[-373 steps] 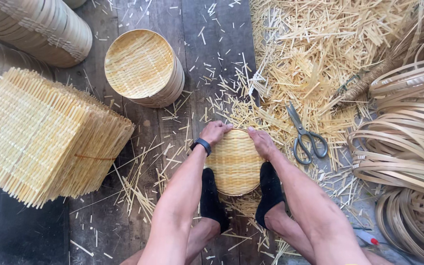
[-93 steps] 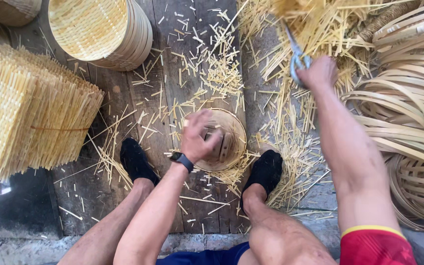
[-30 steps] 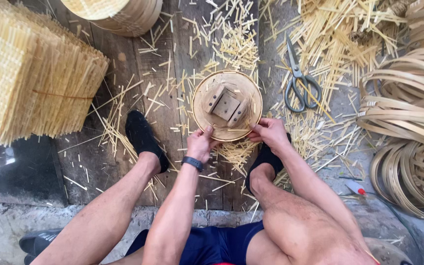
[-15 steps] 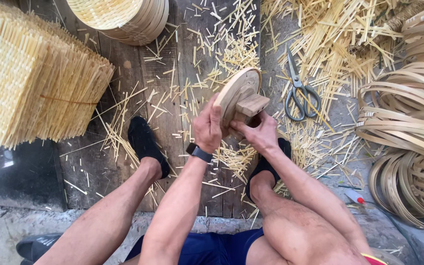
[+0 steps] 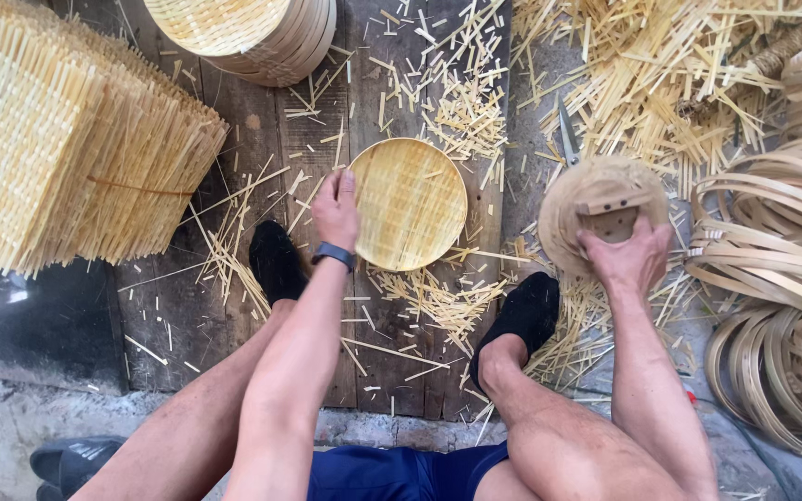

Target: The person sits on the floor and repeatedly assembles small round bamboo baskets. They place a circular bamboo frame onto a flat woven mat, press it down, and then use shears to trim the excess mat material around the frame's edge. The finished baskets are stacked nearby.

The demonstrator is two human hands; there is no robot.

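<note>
Under the fingers of the left hand lies a round tray of woven bamboo, pale yellow, matt and finely ribbed. The right hand grips a round mould of bare, dull wood with a rough block handle. The floor beneath is weathered grey planks, coarse and dry, strewn with matt bamboo splinters. Beside the right fingers, coiled bamboo strips look smooth with a slight sheen.
</note>
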